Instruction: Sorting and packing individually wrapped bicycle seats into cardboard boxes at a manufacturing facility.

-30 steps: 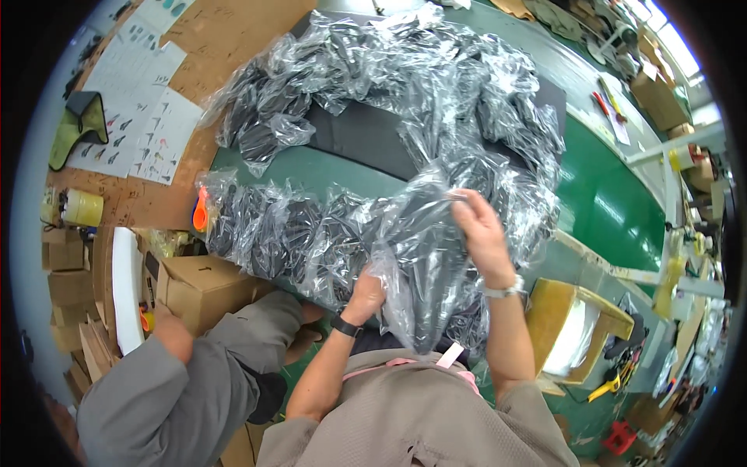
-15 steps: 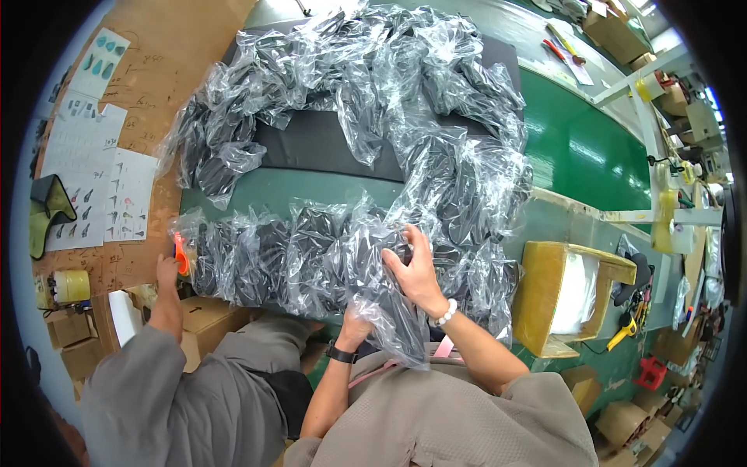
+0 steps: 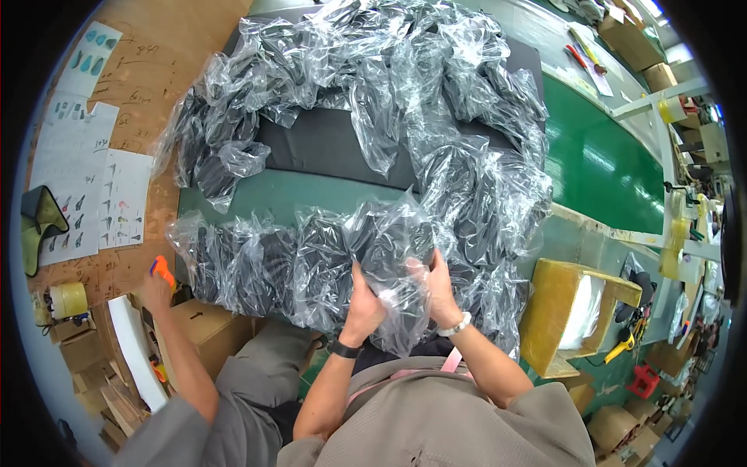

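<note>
Between my two hands is a dark item in a clear plastic bag, at the near edge of the table. My left hand is closed around its lower left side, with a black band on the wrist. On the other side my right hand grips the bag, part of its fingers hidden behind crinkled plastic. What kind of item is inside I cannot tell. A row of similar bagged dark items runs to the left, touching one another. More bagged items lie to the right and behind.
A co-worker's hand at the left holds an orange-handled tool. Large black foam-like slabs lie under the far bags. A yellowish box with white sheets stands at the right. Paper sheets lie on the brown board at left.
My right hand has moved from the top of the bagged item to its right side. My left hand has shifted up its left side. The co-worker's orange-handled tool has moved left, away from the row.
</note>
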Demonstrator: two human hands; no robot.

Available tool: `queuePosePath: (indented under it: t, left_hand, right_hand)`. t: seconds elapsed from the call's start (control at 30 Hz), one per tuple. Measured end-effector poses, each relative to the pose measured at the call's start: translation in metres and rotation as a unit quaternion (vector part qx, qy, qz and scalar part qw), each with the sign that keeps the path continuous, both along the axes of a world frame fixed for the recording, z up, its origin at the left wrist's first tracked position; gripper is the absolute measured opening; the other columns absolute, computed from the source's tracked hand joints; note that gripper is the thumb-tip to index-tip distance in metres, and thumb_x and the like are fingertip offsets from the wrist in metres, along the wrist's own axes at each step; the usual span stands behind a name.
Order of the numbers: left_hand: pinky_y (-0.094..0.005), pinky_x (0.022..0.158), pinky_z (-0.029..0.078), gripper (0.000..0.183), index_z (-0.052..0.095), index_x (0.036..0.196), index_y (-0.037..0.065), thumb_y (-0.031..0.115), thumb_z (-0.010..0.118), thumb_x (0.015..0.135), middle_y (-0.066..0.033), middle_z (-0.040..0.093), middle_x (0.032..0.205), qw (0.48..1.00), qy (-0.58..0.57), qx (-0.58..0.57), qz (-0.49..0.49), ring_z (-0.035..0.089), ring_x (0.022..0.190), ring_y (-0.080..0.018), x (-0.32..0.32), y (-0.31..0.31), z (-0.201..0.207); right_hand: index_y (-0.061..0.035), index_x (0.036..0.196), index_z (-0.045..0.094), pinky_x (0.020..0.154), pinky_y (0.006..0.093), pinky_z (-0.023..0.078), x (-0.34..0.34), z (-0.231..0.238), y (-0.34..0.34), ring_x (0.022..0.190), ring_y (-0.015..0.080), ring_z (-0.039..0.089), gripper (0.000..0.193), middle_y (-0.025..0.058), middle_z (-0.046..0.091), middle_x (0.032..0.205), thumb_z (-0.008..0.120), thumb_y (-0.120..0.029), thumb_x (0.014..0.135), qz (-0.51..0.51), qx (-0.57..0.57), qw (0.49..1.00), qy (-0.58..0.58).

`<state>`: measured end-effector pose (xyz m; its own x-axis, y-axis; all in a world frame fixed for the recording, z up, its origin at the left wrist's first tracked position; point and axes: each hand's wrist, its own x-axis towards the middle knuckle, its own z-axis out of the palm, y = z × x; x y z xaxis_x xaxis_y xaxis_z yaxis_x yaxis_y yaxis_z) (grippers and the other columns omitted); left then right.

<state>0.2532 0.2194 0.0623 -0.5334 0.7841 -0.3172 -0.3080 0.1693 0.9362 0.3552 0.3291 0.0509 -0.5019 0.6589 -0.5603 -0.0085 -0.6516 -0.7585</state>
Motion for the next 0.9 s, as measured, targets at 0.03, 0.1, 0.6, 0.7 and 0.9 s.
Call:
queuePosePath:
  t: [0.03,0.1,0.6,0.7,0.9]
  left_hand:
    - [-0.0327,0.096,0.042,0.067,0.032,0.131,-0.003,0.006,0.070,0.077,-0.0130,0.054,0.121,1.000,-0.010,-0.006,0.025,0.054,0.109,-0.0203,0.001,0.006,-0.006]
    - [-0.0311,0.096,0.042,0.064,0.037,0.131,0.000,0.002,0.068,0.074,-0.0098,0.054,0.118,0.998,-0.010,0.000,0.063,0.054,0.107,-0.0169,-0.005,0.009,-0.019]
    - [-0.0336,0.095,0.043,0.067,0.042,0.128,0.001,0.004,0.073,0.068,-0.0125,0.058,0.116,0.987,0.120,-0.102,-0.038,0.056,0.106,-0.0201,-0.132,0.022,0.006]
    - [-0.0429,0.084,0.047,0.060,0.049,0.117,-0.001,0.008,0.068,0.061,-0.0191,0.061,0.104,0.825,0.468,-0.166,-0.270,0.057,0.098,-0.0385,-0.162,0.084,0.045]
    - [-0.0365,0.082,0.044,0.026,0.059,0.101,0.011,0.012,0.061,0.075,-0.0038,0.063,0.091,0.472,0.694,-0.108,-0.533,0.060,0.092,-0.0215,-0.152,0.205,-0.020]
  right_hand:
    - [-0.0001,0.111,0.050,0.077,0.0284,0.048,-0.007,0.000,-0.002,0.084,0.0128,0.056,0.041,0.0060,0.060,0.100,0.075,-0.012,0.081,0.013,0.135,0.989,-0.065]
    - [0.0023,0.114,0.047,0.080,0.0295,0.048,-0.023,0.012,-0.002,0.088,0.0155,0.057,0.044,0.0090,0.060,0.102,0.074,-0.009,0.081,-0.003,0.137,0.988,-0.066]
    - [0.0024,0.133,0.041,0.094,0.0312,0.044,-0.035,-0.028,0.055,0.111,0.0168,0.053,0.052,0.0119,0.056,0.120,0.060,-0.026,0.093,0.116,0.125,0.985,0.008]
    - [0.0035,0.125,0.048,0.091,0.0296,0.045,-0.024,-0.039,0.060,0.105,0.0146,0.056,0.045,0.0101,0.059,0.113,0.063,-0.022,0.091,0.055,0.074,0.996,-0.008]
    - [0.0035,0.112,0.056,0.086,0.0266,0.047,0.003,-0.045,0.045,0.094,0.0118,0.059,0.030,0.0071,0.063,0.103,0.063,-0.017,0.092,0.026,0.038,0.996,-0.075]
